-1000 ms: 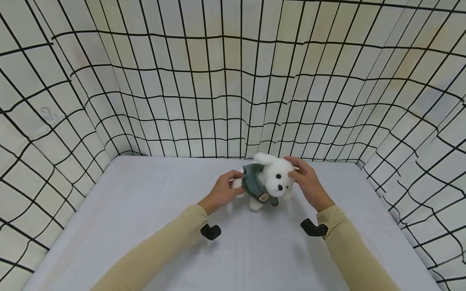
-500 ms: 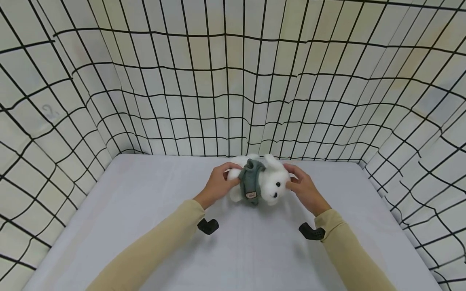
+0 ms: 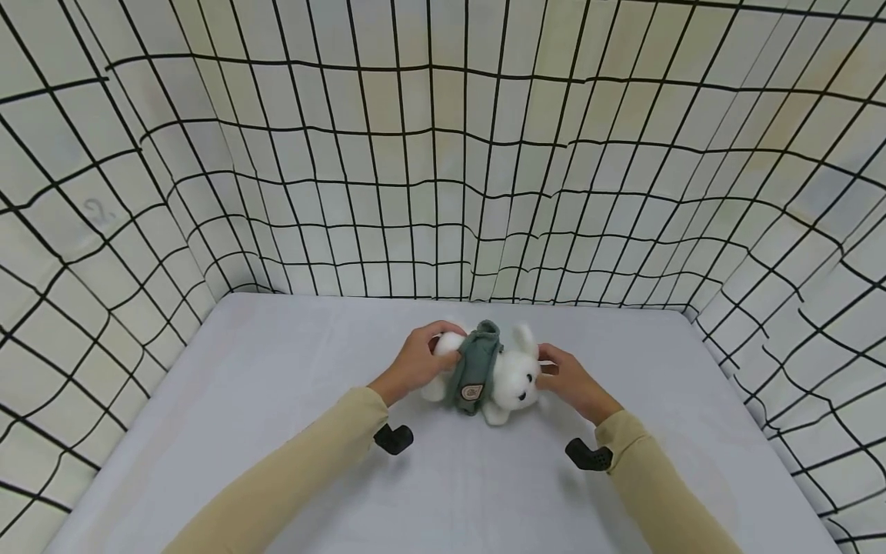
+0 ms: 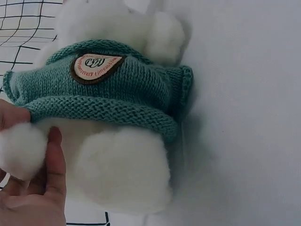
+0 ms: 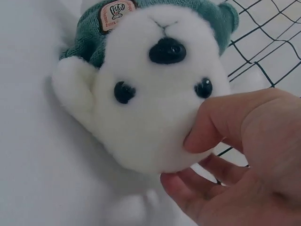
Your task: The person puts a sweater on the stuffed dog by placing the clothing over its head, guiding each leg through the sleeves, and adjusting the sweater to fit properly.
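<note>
Only one toy is in play: a single white plush dog (image 3: 494,373) wearing one green knitted sweater (image 3: 474,369) with one small badge (image 4: 95,67) sewn on it. It lies on its side on the pale grey table (image 3: 277,431), about midway across and toward the far half, head pointing to the person's right. Two hands hold it, one at each end. The left hand (image 3: 415,362) grips the rear of the toy, fingers curled over the back; in the left wrist view the thumb (image 4: 55,165) lies along the white fur just below the sweater's rolled hem, with a fluffy round tuft, perhaps a tail or paw, against the fingers. The right hand (image 3: 571,381) cups the head, thumb (image 5: 221,125) pressed on the face beside one eye and the other fingers (image 5: 188,190) curled under it, so both grips are narrow and closed round the plush. Two beige sleeves (image 3: 311,454) run back toward the viewer, each with one black camera mount (image 3: 393,438) at the wrist.

Nothing sits inside anything here except the toy in its sweater. Cloth walls (image 3: 443,169) printed with a black grid close off the left, far and right sides of the table; the toy is near the far wall yet apart from it. Bare tabletop lies open to either side of the hands and in front of them toward the viewer.
</note>
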A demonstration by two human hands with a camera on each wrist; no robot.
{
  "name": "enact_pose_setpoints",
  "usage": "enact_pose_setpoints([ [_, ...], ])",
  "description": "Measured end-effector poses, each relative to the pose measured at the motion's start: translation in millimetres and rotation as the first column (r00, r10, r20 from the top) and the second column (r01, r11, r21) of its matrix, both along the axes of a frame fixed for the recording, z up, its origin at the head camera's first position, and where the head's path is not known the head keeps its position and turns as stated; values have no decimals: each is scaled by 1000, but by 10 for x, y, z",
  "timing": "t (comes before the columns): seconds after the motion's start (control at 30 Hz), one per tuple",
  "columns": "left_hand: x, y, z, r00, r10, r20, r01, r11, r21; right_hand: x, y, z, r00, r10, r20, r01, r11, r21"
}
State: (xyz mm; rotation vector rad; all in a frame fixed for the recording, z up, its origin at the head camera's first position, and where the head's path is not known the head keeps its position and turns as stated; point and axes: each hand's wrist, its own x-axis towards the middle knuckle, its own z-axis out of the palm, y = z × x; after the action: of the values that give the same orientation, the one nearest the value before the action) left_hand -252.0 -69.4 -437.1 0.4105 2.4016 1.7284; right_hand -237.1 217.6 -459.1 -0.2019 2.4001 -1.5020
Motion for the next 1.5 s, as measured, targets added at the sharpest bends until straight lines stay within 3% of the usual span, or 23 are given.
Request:
enact_pose_setpoints([
  [0.27, 4, -18, -5, 1000, -3, 1, 3, 1000, -28, -9, -22, 21, 998, -31, -47, 35, 996, 83],
  [0.6, -8, -53, -14, 999, -22, 24, 22, 999, 30, -65, -131, 298, 981, -117, -152, 121, 992, 18],
  [0.7, -9, -68, -12, 998, -45, 34, 43, 997, 71, -80, -174, 366, 968, -118, -220, 122, 993, 4],
  [0.83, -8, -88, -2, 997, -71, 37, 66, 992, 106, -69, -262, 460, 932, -117, -342, 129, 992, 12],
  [1.0, -12, -96, 9, 996, -79, 36, 75, 992, 101, -27, -393, 565, 888, -65, -456, 102, 993, 57],
  [1.1, -7, -95, 32, 996, -81, 38, 78, 993, 89, -13, -459, 602, 876, -7, -482, 62, 993, 99],
  [1.3, 131, -93, 246, 997, -81, 15, 80, 994, 72, -5, -571, 644, 892, 75, -446, -14, 990, 138],
  [1.5, -3, -99, 29, 997, -70, 21, 69, 996, 64, 11, -637, 624, 892, 91, -442, -6, 981, 192],
])
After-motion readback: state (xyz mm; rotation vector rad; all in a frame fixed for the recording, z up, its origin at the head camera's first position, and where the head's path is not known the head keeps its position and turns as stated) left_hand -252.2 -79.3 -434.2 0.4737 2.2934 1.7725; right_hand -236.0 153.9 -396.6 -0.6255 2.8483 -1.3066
